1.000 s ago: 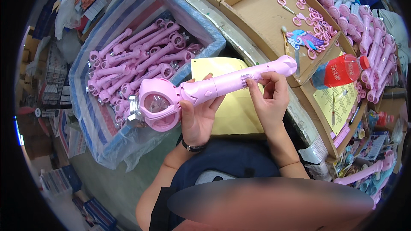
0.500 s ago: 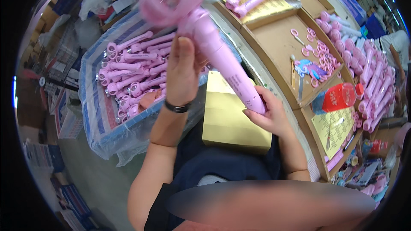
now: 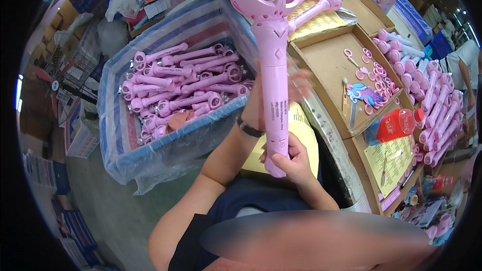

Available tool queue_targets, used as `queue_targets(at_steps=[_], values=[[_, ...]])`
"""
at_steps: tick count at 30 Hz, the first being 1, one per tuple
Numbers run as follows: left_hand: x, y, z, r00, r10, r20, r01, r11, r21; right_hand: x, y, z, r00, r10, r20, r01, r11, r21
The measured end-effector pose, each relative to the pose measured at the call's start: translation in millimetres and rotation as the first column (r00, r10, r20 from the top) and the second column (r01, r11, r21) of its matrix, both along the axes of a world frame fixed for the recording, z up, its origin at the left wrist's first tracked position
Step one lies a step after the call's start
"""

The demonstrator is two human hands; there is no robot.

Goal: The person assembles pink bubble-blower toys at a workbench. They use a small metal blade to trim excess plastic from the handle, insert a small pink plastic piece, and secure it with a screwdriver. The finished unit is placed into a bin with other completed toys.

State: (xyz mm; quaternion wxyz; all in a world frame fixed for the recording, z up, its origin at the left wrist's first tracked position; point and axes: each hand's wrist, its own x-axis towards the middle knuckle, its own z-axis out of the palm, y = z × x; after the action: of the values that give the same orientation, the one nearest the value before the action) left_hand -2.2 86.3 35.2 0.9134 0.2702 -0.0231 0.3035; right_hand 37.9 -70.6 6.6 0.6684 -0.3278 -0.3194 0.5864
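A pink toy wand [image 3: 275, 80] stands nearly upright in front of me, its round head with clear windows at the top. The lower end of its handle is gripped by my right hand [image 3: 295, 161], thumb across the front. Behind the handle reaches my left hand [image 3: 300, 83], wearing a dark wristband; its fingers stick out past the wand's right side, stretched and smeared by motion. Whether they touch the wand is hidden. Yellow paper [image 3: 305, 138] lies on my lap beneath the wand.
At left, a lined striped crate [image 3: 118, 143] holds several pink wands [image 3: 181, 78]. A cardboard tray [image 3: 321, 52] on the right contains pink rings [image 3: 381, 78] and small tools. Beyond it are a red-labelled bottle [image 3: 396, 126] and piled wand parts [image 3: 442, 108]. Another person [image 3: 461, 65] is at far right.
The wand has swung from a leftward tilt to nearly upright and moved right. My left hand has let go of its neck and shifted right behind the handle; my right hand still grips the lower end.
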Motion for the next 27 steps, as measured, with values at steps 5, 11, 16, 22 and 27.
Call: queue_targets(at_steps=[5,11,16,22,27], values=[[13,-11,-9,0.628,-0.616,0.476,0.674,0.736,0.063,3,-6,-8,0.96,0.201,-0.195,-0.202,0.979,0.017],[-25,-26,-11,0.949,0.04,-0.313,0.033,0.973,0.226,9,-13,-13,0.993,-0.028,0.115,0.04,0.994,-0.101],[-29,-33,-7,0.945,0.231,-0.23,-0.113,0.894,0.433,7,-19,-25,0.99,-0.002,0.138,0.018,0.993,-0.113],[-25,-7,7,0.911,0.243,-0.333,-0.132,0.937,0.324,-6,-36,-41,0.943,-0.063,0.326,0.125,0.976,-0.175],[-20,-15,2,0.965,0.189,-0.182,-0.155,0.97,0.187,-4,-40,-46,0.911,-0.082,0.404,0.151,0.978,-0.143]])
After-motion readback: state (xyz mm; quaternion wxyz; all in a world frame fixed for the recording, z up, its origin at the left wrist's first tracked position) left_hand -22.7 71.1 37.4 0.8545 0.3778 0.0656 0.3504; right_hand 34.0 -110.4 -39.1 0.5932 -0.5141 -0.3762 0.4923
